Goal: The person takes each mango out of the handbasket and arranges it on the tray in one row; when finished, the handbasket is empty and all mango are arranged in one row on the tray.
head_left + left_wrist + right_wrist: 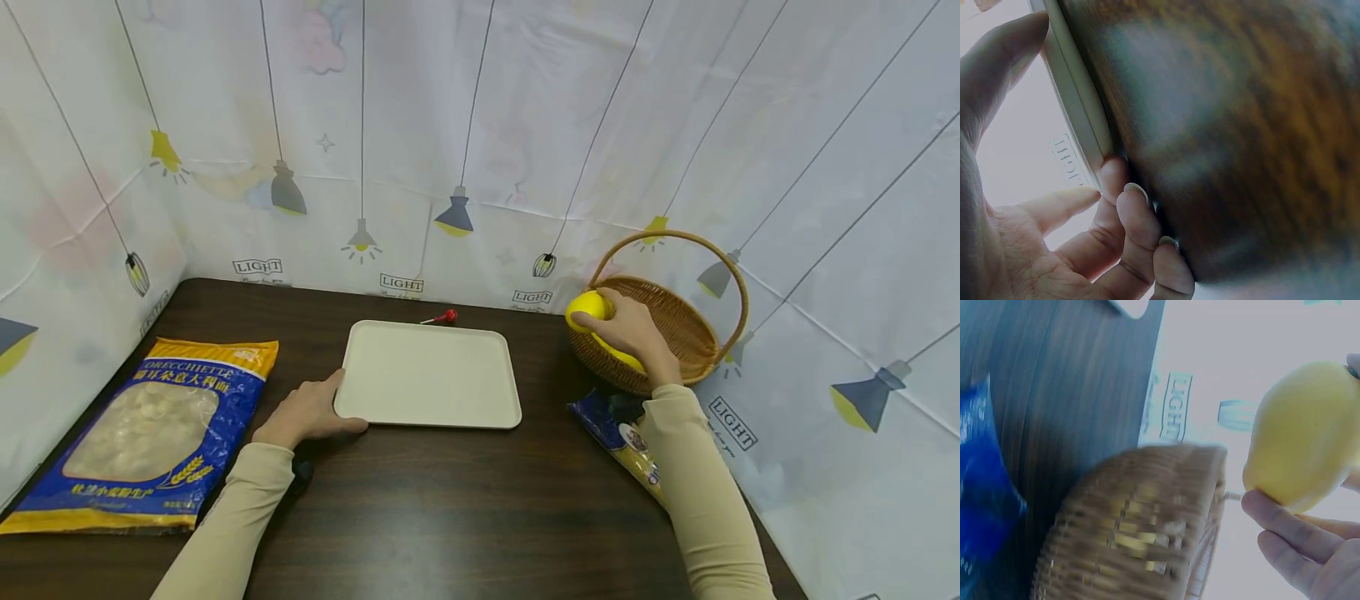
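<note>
My right hand (pixel 630 329) grips a lemon (pixel 1307 434) above the left rim of a wicker basket (pixel 675 321). In the right wrist view, fingertips lie along the lemon's lower side, and part of that hand falls outside the frame. Another yellow thing (pixel 618 353) shows in the basket below the hand, partly covered. My left hand (pixel 311 412) holds the near left corner of a cream tray (pixel 431 375), thumb at the near edge and fingers at the left side. The left wrist view has the fingertips (pixel 1113 178) right against the tray's rim.
A large blue and yellow orecchiette bag (pixel 150 433) lies on the left. A slim blue and yellow packet (pixel 622 446) lies before the basket, partly under my right forearm. Behind the tray is a small red-headed stick (pixel 448 317). A printed curtain (pixel 420 150) backs the dark table (pixel 450 508).
</note>
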The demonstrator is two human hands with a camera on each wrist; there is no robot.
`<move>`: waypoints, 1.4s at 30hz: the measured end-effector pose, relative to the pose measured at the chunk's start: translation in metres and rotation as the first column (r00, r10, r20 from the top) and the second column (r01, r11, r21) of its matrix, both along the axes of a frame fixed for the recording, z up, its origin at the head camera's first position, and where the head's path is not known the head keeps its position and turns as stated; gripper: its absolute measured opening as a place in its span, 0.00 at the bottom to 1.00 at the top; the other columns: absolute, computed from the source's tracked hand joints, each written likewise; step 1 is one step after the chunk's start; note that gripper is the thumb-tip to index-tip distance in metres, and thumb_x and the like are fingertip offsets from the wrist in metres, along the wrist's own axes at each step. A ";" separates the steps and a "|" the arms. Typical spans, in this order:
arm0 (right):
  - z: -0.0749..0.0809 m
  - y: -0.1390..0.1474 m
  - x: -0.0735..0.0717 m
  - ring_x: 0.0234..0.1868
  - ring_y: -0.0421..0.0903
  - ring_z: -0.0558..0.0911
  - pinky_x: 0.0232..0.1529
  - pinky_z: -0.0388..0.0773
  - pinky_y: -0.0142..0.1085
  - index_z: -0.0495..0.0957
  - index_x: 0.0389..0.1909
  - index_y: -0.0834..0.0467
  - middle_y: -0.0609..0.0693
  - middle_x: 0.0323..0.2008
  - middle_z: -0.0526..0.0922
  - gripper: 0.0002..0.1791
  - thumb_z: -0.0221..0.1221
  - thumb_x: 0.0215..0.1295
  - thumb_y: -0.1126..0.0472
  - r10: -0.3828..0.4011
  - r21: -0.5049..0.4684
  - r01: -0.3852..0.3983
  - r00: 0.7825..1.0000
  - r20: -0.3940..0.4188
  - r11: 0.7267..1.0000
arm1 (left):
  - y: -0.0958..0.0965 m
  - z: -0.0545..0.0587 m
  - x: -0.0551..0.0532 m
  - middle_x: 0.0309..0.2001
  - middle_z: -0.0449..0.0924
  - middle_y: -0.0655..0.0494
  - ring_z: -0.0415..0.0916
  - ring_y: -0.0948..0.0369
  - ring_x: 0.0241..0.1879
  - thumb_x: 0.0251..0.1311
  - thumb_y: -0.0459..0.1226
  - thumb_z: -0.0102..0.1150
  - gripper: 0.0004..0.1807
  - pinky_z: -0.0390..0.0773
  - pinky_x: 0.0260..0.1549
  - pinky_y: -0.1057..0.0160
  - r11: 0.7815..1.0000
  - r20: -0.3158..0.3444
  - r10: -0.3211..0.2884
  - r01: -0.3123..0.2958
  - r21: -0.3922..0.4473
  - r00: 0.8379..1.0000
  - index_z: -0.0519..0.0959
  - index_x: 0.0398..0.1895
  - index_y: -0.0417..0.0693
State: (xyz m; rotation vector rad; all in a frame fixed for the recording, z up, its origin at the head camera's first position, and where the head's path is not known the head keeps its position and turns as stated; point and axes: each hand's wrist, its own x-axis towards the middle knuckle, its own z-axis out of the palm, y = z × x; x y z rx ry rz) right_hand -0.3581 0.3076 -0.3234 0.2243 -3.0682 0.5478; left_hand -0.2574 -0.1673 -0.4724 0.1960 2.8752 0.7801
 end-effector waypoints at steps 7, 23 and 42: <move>-0.007 -0.032 0.002 0.63 0.66 0.70 0.56 0.73 0.56 0.57 0.77 0.56 0.66 0.66 0.72 0.48 0.54 0.65 0.31 0.061 0.018 -0.061 0.998 -0.022 0.998 | 0.000 0.003 0.001 0.67 0.69 0.27 0.74 0.34 0.60 0.50 0.62 0.68 0.60 0.73 0.60 0.35 1.000 0.006 -0.005 0.005 0.003 1.000 0.54 0.78 0.38; -0.055 -0.111 0.000 0.54 0.55 0.78 0.49 0.79 0.45 0.65 0.73 0.55 0.59 0.62 0.77 0.46 0.60 0.60 0.33 0.187 -0.059 -0.188 0.982 -0.017 0.980 | -0.002 0.000 -0.001 0.66 0.71 0.28 0.75 0.34 0.59 0.50 0.61 0.69 0.59 0.74 0.59 0.35 1.000 -0.014 -0.009 0.009 0.010 1.000 0.54 0.78 0.39; -0.112 -0.183 -0.007 0.62 0.56 0.72 0.60 0.75 0.50 0.67 0.72 0.51 0.58 0.66 0.73 0.48 0.64 0.53 0.32 0.278 -0.079 -0.274 0.959 0.051 0.959 | -0.003 -0.002 -0.001 0.66 0.71 0.28 0.75 0.35 0.60 0.49 0.62 0.69 0.60 0.74 0.60 0.35 1.000 -0.005 0.000 0.000 0.010 1.000 0.54 0.78 0.41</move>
